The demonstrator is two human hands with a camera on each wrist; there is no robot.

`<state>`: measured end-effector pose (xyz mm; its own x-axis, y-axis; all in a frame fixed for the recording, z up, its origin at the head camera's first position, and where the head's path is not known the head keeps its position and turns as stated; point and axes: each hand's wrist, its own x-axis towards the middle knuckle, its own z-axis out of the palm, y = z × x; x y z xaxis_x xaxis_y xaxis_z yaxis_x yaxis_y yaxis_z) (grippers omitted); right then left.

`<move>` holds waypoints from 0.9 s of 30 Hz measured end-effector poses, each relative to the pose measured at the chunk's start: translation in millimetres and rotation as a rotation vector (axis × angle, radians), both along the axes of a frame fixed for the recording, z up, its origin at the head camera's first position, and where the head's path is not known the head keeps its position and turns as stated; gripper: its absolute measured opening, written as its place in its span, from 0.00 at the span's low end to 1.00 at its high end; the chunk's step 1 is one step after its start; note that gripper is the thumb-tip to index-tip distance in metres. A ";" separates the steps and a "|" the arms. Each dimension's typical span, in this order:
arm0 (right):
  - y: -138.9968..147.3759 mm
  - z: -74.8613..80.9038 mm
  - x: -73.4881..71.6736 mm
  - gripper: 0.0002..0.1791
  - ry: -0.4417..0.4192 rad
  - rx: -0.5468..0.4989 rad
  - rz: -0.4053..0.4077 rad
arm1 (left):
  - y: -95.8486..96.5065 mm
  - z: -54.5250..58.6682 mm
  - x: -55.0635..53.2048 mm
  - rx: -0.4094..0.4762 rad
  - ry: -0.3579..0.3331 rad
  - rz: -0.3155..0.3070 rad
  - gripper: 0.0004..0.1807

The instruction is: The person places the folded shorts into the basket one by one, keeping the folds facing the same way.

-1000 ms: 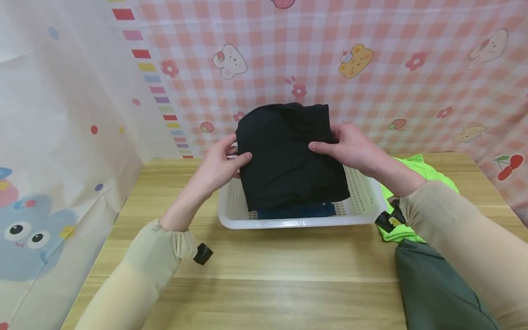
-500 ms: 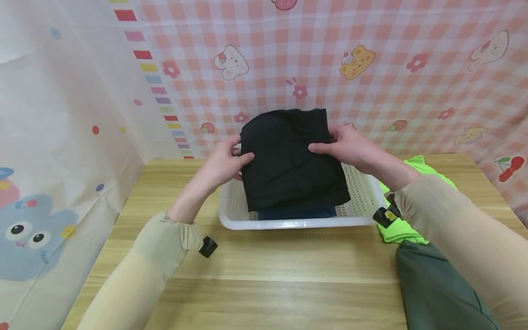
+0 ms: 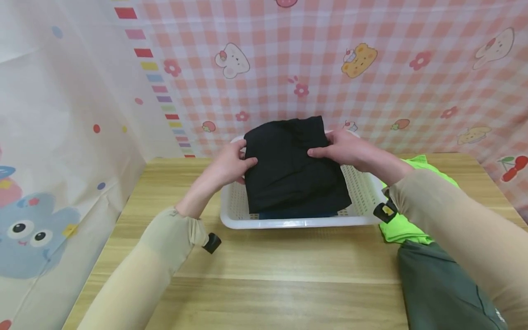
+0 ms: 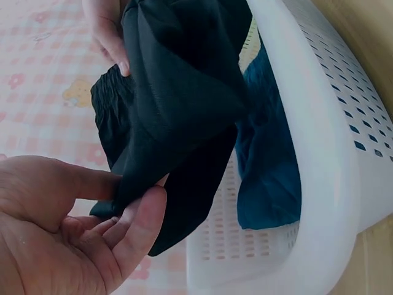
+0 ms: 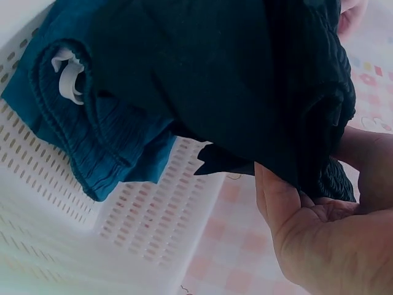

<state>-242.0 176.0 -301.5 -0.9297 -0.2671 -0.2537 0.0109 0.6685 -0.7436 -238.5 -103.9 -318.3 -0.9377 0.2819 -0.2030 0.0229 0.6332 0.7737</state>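
Folded black pants (image 3: pixel 293 169) with a gathered elastic waistband hang tilted over a white plastic basket (image 3: pixel 305 223). My left hand (image 3: pixel 227 162) pinches their left edge, thumb on the near face and fingers behind. At the right edge my right hand (image 3: pixel 348 149) grips them the same way, close to the waistband seen in the right wrist view. Underneath, inside the basket, lies a blue garment (image 5: pixel 110 150) with a ribbed elastic waist and a white cord; the black pants cover much of it.
Right of the basket lies a neon green garment (image 3: pixel 402 229), partly behind my right arm. A dark grey-green garment (image 3: pixel 437 279) is in front of it on the wooden table (image 3: pixel 288 293). A pink checked cloth (image 3: pixel 272 59) hangs behind the basket.
Both hands have lowered the black pants slightly toward the basket; their top edge now sits lower and they hide more of the blue garment. The left hand has shifted slightly right.
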 end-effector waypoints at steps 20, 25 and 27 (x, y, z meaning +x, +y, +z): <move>1.3 -8.3 -12.9 0.32 -0.086 -0.013 0.062 | 10.4 -9.9 -10.3 -0.140 -0.034 -0.003 0.41; 1.6 -12.2 -15.2 0.33 -0.119 0.016 0.078 | 16.0 -13.5 -15.3 -0.207 -0.062 -0.026 0.43; 2.3 -14.8 -16.3 0.32 -0.122 0.023 0.085 | 18.6 -15.1 -17.0 -0.228 -0.072 -0.034 0.43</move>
<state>-258.3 178.3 -316.3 -0.8659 -0.3361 -0.3704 0.0430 0.6877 -0.7247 -255.5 -85.3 -333.4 -0.9092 0.2522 -0.3312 -0.0029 0.7918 0.6108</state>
